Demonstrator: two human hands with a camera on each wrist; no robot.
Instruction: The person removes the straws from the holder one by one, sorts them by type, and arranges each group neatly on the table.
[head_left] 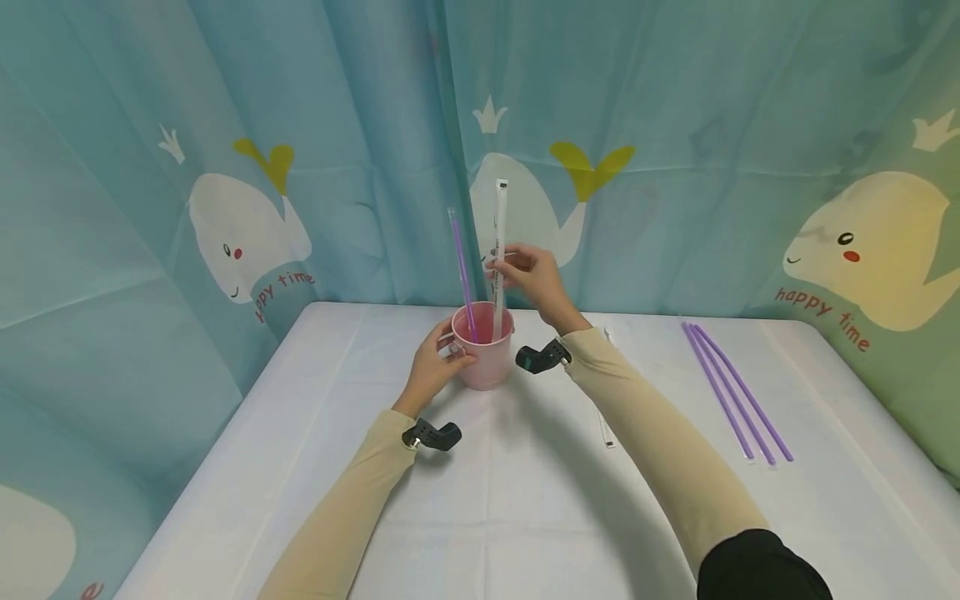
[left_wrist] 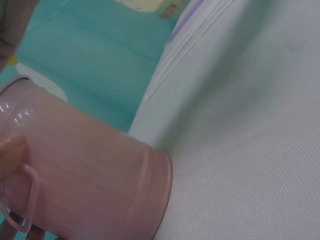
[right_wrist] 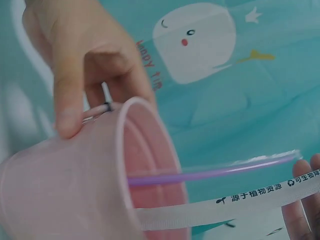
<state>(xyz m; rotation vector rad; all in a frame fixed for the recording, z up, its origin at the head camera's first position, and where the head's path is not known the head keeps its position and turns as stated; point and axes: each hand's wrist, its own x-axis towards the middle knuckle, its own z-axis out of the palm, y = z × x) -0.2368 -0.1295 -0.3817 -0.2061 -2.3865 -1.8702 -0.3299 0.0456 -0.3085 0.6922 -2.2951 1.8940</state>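
Observation:
Near the far side of the table stands a small pink bucket (head_left: 489, 365). My left hand (head_left: 432, 367) grips its left side, the thumb on the wall by the small loop handle (left_wrist: 35, 192). Above the rim, my right hand (head_left: 538, 282) pinches a white paper-wrapped straw (head_left: 501, 218), whose lower end is inside the bucket. A purple straw (head_left: 461, 254) in a clear wrapper leans in the bucket beside it. In the right wrist view, printed characters show on the white wrapper (right_wrist: 250, 200), with only a few right fingertips in sight.
Three purple straws (head_left: 731, 392) lie side by side on the right of the white-covered table (head_left: 360, 500). A white-wrapped straw (head_left: 606, 429) lies partly hidden beneath my right forearm. Behind the table hangs a teal curtain (head_left: 390, 100) with whale prints.

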